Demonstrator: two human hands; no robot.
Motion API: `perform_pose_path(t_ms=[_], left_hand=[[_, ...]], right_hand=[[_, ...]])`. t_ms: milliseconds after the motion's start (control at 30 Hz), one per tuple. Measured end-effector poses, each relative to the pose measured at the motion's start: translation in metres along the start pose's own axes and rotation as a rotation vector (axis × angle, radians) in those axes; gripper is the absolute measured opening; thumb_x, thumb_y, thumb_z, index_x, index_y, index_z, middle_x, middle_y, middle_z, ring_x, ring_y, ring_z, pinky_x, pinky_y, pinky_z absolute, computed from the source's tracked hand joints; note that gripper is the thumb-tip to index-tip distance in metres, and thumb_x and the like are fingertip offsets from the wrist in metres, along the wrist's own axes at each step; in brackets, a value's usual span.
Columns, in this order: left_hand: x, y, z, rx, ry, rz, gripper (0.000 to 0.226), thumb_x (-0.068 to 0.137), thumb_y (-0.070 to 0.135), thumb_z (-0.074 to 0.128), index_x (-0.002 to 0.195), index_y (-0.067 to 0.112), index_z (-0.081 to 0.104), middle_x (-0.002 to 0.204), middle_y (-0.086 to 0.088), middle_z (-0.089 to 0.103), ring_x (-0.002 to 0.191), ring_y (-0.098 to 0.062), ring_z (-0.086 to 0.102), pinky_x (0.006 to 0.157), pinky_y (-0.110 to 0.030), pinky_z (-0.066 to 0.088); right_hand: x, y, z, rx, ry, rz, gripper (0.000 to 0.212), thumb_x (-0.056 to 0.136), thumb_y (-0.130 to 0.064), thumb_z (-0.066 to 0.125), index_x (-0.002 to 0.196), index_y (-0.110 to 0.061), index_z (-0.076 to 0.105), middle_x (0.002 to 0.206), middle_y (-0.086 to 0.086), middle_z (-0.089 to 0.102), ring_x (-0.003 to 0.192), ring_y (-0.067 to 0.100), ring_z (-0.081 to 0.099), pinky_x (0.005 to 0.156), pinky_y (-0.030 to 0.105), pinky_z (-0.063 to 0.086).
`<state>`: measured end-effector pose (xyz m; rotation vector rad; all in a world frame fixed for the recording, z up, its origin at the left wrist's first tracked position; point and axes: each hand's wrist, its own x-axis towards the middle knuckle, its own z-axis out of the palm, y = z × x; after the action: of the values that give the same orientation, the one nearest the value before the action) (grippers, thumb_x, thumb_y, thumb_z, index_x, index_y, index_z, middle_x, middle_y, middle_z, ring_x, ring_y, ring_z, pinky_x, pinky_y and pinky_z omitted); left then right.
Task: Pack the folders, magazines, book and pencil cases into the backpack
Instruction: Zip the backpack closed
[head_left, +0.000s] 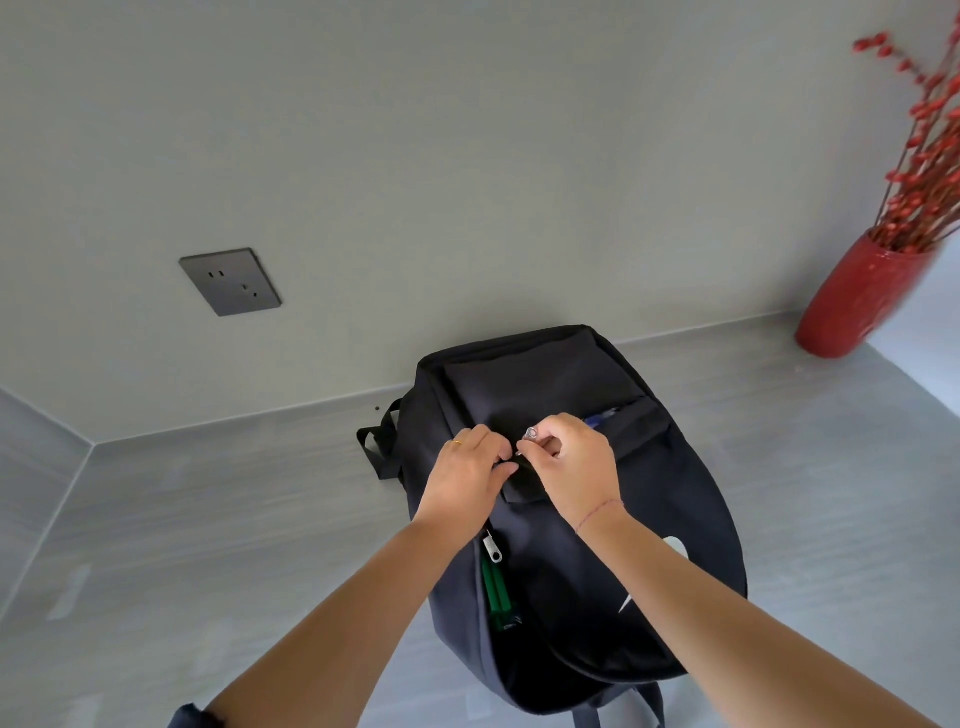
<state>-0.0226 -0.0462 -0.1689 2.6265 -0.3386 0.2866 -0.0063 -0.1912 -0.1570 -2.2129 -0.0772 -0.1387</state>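
Grey countertop (208, 519) w/ grey wall (467, 156) behind; wall socket (230, 281) at upper L, red vase (862, 296) of red berry stems (924, 145) at far R. Black backpack (545, 587) lies on the countertop, centre, its far end near the wall. Both hands meet at its front pocket. R hand (576, 467) pinches the metal zip pull (532, 433) betw. thumb & forefinger. L hand (467, 478), fingers curled, pinches the pocket fabric just beside it. Pocket partly open, blue item (602, 415) showing at its R end. Main compartment gapes on the L side: green folder (497, 592) edge-on inside, second zip pull (492, 550) just above it.
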Motion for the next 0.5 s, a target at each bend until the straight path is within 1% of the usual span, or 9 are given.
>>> perform_pose_path(t_ms=[67, 167, 200, 300, 333, 400, 433, 467, 500], left_hand=[[0.002, -0.003, -0.003, 0.07, -0.033, 0.057, 0.007, 0.09, 0.016, 0.06, 0.09, 0.01, 0.064, 0.089, -0.004, 0.06, 0.082, -0.021, 0.055, 0.077, -0.031, 0.043], [0.003, -0.01, -0.008, 0.152, -0.052, 0.123, 0.009, 0.091, 0.016, 0.057, 0.086, 0.011, 0.061, 0.087, -0.004, 0.059, 0.078, -0.022, 0.054, 0.074, -0.035, 0.046], [0.003, -0.012, -0.01, 0.173, -0.065, 0.138, 0.01, 0.093, 0.016, 0.055, 0.087, 0.011, 0.06, 0.088, -0.004, 0.058, 0.079, -0.023, 0.053, 0.074, -0.036, 0.046], [-0.001, -0.015, -0.012, 0.218, -0.111, 0.132, 0.016, 0.097, 0.02, 0.047, 0.093, 0.011, 0.059, 0.095, -0.004, 0.057, 0.086, -0.022, 0.052, 0.083, -0.037, 0.045], [-0.002, -0.015, -0.012, 0.208, -0.099, 0.123, 0.015, 0.096, 0.02, 0.049, 0.092, 0.011, 0.059, 0.094, -0.004, 0.057, 0.086, -0.022, 0.052, 0.083, -0.038, 0.046], [-0.001, -0.009, -0.009, 0.179, -0.029, 0.094, 0.011, 0.091, 0.021, 0.058, 0.088, 0.011, 0.06, 0.09, -0.003, 0.059, 0.081, -0.021, 0.054, 0.079, -0.039, 0.05], [0.001, -0.002, -0.007, 0.165, 0.014, 0.081, 0.013, 0.088, 0.025, 0.062, 0.09, 0.012, 0.062, 0.09, -0.003, 0.06, 0.081, -0.021, 0.056, 0.079, -0.038, 0.052], [0.006, 0.006, -0.004, 0.163, 0.046, 0.07, 0.02, 0.085, 0.03, 0.064, 0.095, 0.013, 0.063, 0.092, -0.003, 0.061, 0.083, -0.02, 0.057, 0.079, -0.036, 0.053], [0.012, 0.014, -0.001, 0.179, 0.062, 0.068, 0.028, 0.083, 0.036, 0.065, 0.1, 0.014, 0.063, 0.094, -0.002, 0.062, 0.084, -0.02, 0.059, 0.078, -0.035, 0.052]], right_hand=[[0.002, 0.002, -0.001, 0.006, 0.05, -0.01, 0.007, 0.082, -0.023, 0.066, 0.084, -0.015, 0.066, 0.085, -0.004, 0.067, 0.072, 0.011, 0.063, 0.067, 0.028, 0.054], [0.01, 0.005, -0.011, 0.062, 0.136, 0.005, 0.003, 0.082, -0.019, 0.065, 0.081, -0.016, 0.065, 0.083, -0.007, 0.065, 0.073, 0.009, 0.063, 0.07, 0.026, 0.052], [0.015, 0.01, -0.017, 0.074, 0.171, 0.03, 0.003, 0.081, -0.018, 0.065, 0.081, -0.015, 0.066, 0.083, -0.006, 0.066, 0.073, 0.01, 0.063, 0.072, 0.027, 0.051], [0.033, 0.032, -0.041, 0.122, 0.265, 0.163, 0.003, 0.08, -0.017, 0.067, 0.082, -0.014, 0.065, 0.087, 0.001, 0.068, 0.079, 0.018, 0.065, 0.076, 0.028, 0.049], [0.037, 0.039, -0.048, 0.151, 0.266, 0.199, 0.004, 0.08, -0.017, 0.067, 0.082, -0.016, 0.064, 0.089, 0.003, 0.069, 0.083, 0.019, 0.065, 0.076, 0.027, 0.048], [0.043, 0.048, -0.056, 0.19, 0.219, 0.215, 0.006, 0.08, -0.017, 0.068, 0.082, -0.017, 0.062, 0.092, 0.003, 0.07, 0.087, 0.018, 0.065, 0.074, 0.021, 0.046], [0.043, 0.049, -0.057, 0.2, 0.193, 0.207, 0.005, 0.081, -0.017, 0.068, 0.082, -0.016, 0.063, 0.091, 0.002, 0.07, 0.087, 0.017, 0.065, 0.073, 0.018, 0.045], [0.043, 0.049, -0.058, 0.214, 0.173, 0.197, 0.004, 0.081, -0.017, 0.067, 0.083, -0.014, 0.065, 0.09, 0.002, 0.071, 0.087, 0.016, 0.065, 0.072, 0.016, 0.044], [0.042, 0.049, -0.057, 0.23, 0.163, 0.185, 0.005, 0.082, -0.017, 0.067, 0.084, -0.013, 0.066, 0.089, 0.002, 0.071, 0.087, 0.015, 0.066, 0.073, 0.016, 0.045]])
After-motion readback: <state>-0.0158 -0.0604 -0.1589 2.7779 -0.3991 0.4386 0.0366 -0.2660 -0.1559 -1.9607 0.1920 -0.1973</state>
